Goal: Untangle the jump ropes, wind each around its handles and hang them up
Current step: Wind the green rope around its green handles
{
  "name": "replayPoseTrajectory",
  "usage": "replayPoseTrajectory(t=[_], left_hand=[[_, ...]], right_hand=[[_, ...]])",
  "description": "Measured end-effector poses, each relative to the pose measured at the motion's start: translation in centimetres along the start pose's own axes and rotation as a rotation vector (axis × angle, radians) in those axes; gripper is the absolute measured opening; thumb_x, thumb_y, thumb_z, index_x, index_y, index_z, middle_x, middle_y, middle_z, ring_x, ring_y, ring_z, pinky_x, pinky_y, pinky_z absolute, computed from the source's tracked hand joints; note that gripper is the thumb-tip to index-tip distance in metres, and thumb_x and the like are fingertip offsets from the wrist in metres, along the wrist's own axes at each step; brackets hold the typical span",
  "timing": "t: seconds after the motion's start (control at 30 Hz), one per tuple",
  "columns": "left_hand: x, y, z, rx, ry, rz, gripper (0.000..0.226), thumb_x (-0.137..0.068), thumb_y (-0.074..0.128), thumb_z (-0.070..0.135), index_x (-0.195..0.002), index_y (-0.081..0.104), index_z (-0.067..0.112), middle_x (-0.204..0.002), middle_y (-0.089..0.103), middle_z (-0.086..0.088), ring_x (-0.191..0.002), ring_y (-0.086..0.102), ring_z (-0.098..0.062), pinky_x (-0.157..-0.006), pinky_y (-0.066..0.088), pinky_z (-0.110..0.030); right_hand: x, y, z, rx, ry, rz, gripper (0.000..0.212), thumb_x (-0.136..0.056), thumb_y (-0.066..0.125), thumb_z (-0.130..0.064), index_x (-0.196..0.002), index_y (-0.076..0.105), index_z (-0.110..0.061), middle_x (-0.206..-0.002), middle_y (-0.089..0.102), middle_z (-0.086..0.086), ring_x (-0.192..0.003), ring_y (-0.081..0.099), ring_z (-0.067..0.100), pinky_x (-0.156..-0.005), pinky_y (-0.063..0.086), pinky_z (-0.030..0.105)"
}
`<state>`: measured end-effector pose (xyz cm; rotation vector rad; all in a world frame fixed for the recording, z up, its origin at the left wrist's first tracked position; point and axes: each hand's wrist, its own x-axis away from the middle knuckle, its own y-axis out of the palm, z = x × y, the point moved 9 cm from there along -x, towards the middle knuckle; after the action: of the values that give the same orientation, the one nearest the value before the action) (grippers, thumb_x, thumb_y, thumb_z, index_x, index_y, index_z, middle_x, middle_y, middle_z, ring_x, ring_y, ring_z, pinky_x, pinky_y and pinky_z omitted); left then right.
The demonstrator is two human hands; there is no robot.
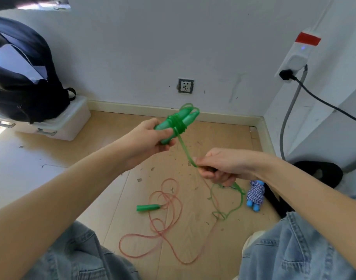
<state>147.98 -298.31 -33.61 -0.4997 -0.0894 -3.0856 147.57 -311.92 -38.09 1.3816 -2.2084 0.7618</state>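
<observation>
The left hand grips the two green handles held side by side above the floor, with several turns of the green rope wound around their middle. The right hand pinches that rope just near and right of the handles, and its loose tail hangs to the floor. A red rope with a green handle sprawls on the floor near the knees; a wound blue-and-white rope lies to the right
</observation>
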Motion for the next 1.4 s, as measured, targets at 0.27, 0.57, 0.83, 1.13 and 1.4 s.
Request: replayPoseTrajectory(t=[0.27,0.57,0.83,1.13,1.4], left_hand=[[-0.4,0.9,0.6,0.120,0.026,-0.078,0.013,-0.092,0.050,0.006,-0.104,0.052,0.002,-0.090,0.063,-0.010,-0.063,0.062,-0.008,-0.058,0.052,-0.018],[-1.8,-6.2,0.4,-0.397,-0.008,0.340,0.023,-0.093,0.049,0.012,-0.114,0.046,0.001,-0.091,0.063,-0.009,-0.067,0.057,-0.011,-0.054,0.047,-0.020],[0.6,2.6,-5.5,-1.359,-0.096,-0.368,0.010,-0.095,0.044,0.015,-0.103,0.038,0.010,-0.104,0.061,-0.009,-0.084,0.057,-0.019,-0.070,0.049,-0.027],[6.1,7.6,0.6,-0.576,0.047,-0.809,0.011,-0.092,0.049,0.011,-0.100,0.052,0.017,-0.080,0.061,0.009,-0.070,0.055,-0.001,-0.063,0.046,-0.015],[-0.7,-0.8,1.5,0.037,0.062,-0.043,0.021,-0.093,0.046,0.005,-0.113,0.049,0.001,-0.080,0.059,-0.008,-0.063,0.055,-0.010,-0.054,0.049,-0.015]], right_hand=[[0.2,-1.0,-3.3,-0.536,-0.352,0.066,0.029,-0.098,0.039,-0.021,-0.115,0.056,-0.004,-0.088,0.067,0.009,-0.080,0.062,0.018,-0.078,0.053,0.029],[0.8,-0.6,-3.9,-0.070,-0.286,0.201,0.032,-0.098,0.041,-0.025,-0.069,0.052,-0.014,-0.045,0.036,-0.008,-0.036,0.025,0.004,-0.035,0.022,0.015],[2.2,-4.6,-4.2,-0.120,-0.283,0.410,0.036,-0.098,0.042,-0.024,-0.064,0.049,-0.014,-0.039,0.031,-0.010,-0.036,0.020,0.005,-0.036,0.017,0.017],[1.9,-5.1,-2.3,0.092,-0.161,0.466,0.029,-0.091,0.054,-0.023,-0.068,0.060,-0.007,-0.044,0.047,-0.010,-0.039,0.036,0.005,-0.042,0.027,0.020],[0.9,-2.9,-3.0,-0.051,-0.256,0.298,0.036,-0.095,0.045,-0.036,-0.066,0.054,-0.017,-0.046,0.032,-0.011,-0.039,0.022,0.006,-0.037,0.019,0.017]])
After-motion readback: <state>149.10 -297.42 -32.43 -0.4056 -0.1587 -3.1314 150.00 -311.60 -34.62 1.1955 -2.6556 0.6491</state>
